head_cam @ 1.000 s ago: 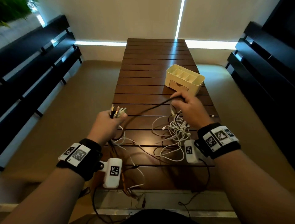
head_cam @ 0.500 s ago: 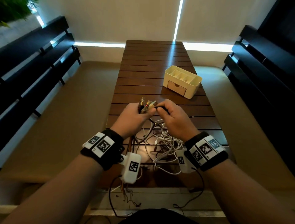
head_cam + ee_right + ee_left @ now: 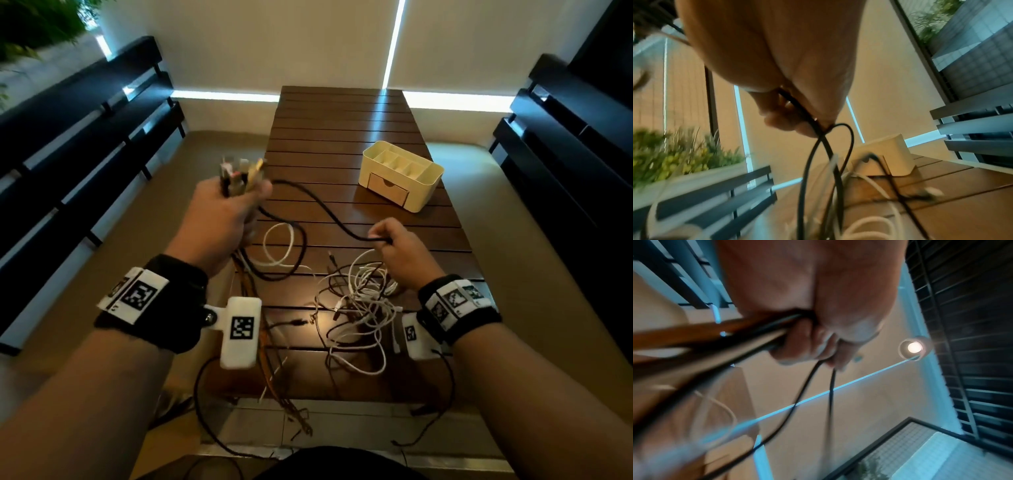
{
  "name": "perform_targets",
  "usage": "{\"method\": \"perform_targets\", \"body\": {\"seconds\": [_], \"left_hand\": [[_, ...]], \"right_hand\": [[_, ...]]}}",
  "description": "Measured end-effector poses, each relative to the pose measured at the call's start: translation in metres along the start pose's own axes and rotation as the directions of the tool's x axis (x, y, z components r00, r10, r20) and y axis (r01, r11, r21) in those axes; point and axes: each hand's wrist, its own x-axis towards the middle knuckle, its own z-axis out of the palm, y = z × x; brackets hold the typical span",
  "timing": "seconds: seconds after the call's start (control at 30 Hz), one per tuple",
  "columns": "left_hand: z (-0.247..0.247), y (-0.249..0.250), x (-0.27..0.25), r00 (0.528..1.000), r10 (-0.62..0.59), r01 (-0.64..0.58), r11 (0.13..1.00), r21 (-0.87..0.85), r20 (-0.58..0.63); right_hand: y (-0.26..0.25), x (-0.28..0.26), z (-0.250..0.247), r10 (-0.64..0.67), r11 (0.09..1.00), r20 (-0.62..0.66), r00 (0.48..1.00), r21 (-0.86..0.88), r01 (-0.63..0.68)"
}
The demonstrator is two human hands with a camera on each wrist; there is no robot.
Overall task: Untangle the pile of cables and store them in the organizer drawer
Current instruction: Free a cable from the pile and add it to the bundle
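Observation:
My left hand (image 3: 228, 205) is raised over the table's left edge and grips a bundle of cable ends (image 3: 239, 174), their plugs sticking up out of the fist. In the left wrist view the left hand (image 3: 813, 331) is curled round dark and brown cables (image 3: 748, 331). A black cable (image 3: 329, 212) runs from that fist across to my right hand (image 3: 394, 245), which pinches it. The right wrist view shows the right hand (image 3: 797, 113) pinching the black cable (image 3: 807, 116). A tangle of white and dark cables (image 3: 363, 305) lies on the wooden table (image 3: 342, 123). The cream organizer (image 3: 400, 174) stands at the right, its drawer (image 3: 388, 188) closed.
Dark slatted benches (image 3: 78, 137) run along the left, and more dark benches (image 3: 568, 144) along the right. Several cables hang over the table's near edge (image 3: 291, 411). A white loop of cable (image 3: 279, 245) lies between my hands. Bare table stretches beyond the organizer.
My hands have drawn apart: the left rose to the left with the bundle of ends, the right slid right along the black cable, which now spans between them.

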Motion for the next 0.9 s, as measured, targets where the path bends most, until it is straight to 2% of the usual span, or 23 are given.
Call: {"method": "perform_targets", "body": {"seconds": [0.1,0.13,0.2,0.23,0.3,0.4,0.5,0.6,0.67,0.77,0.9], "left_hand": [[-0.006,-0.03,-0.004,0.976,-0.184,0.21,0.934,0.288,-0.113],[-0.008,-0.038,-0.006,0.961,-0.232,0.271,0.903,0.334,-0.152],[-0.012,-0.049,-0.011,0.934,-0.277,0.34,0.886,0.315,-0.228],[-0.013,-0.051,-0.013,0.93,-0.266,0.334,0.901,0.278,-0.256],[-0.012,-0.046,-0.016,0.95,-0.181,0.239,0.946,0.218,-0.255],[0.01,-0.027,-0.019,0.99,-0.029,0.06,0.972,0.229,-0.138],[0.04,-0.024,-0.019,0.999,0.028,-0.043,0.923,0.381,0.043],[0.054,-0.035,-0.012,0.99,0.012,-0.074,0.896,0.437,0.143],[0.056,-0.036,-0.009,0.988,0.011,-0.078,0.897,0.434,0.155],[0.055,-0.03,-0.004,0.99,0.079,-0.123,0.883,0.452,0.115],[0.044,-0.012,0.004,0.994,0.105,-0.109,0.974,0.197,0.032]], "right_hand": [[-0.022,-0.002,-0.016,-0.077,0.966,-0.043,0.996,0.245,0.085],[-0.03,-0.005,-0.019,-0.114,0.94,-0.059,0.992,0.317,0.127],[-0.043,-0.009,-0.024,-0.172,0.919,-0.063,0.983,0.349,0.184],[-0.047,-0.01,-0.025,-0.185,0.926,-0.057,0.981,0.323,0.193],[-0.049,-0.009,-0.023,-0.165,0.953,-0.038,0.986,0.25,0.169],[-0.047,-0.007,-0.012,-0.136,0.98,0.03,0.99,0.152,0.13],[-0.054,-0.01,0.004,-0.236,0.969,0.08,0.969,0.102,0.227],[-0.059,-0.009,0.011,-0.351,0.932,0.021,0.936,0.101,0.347],[-0.057,-0.006,0.008,-0.393,0.916,-0.019,0.919,0.073,0.393],[-0.05,-0.004,0.008,-0.401,0.915,-0.007,0.916,0.038,0.401],[-0.024,0.003,0.02,-0.291,0.949,0.06,0.955,-0.113,0.296]]}}
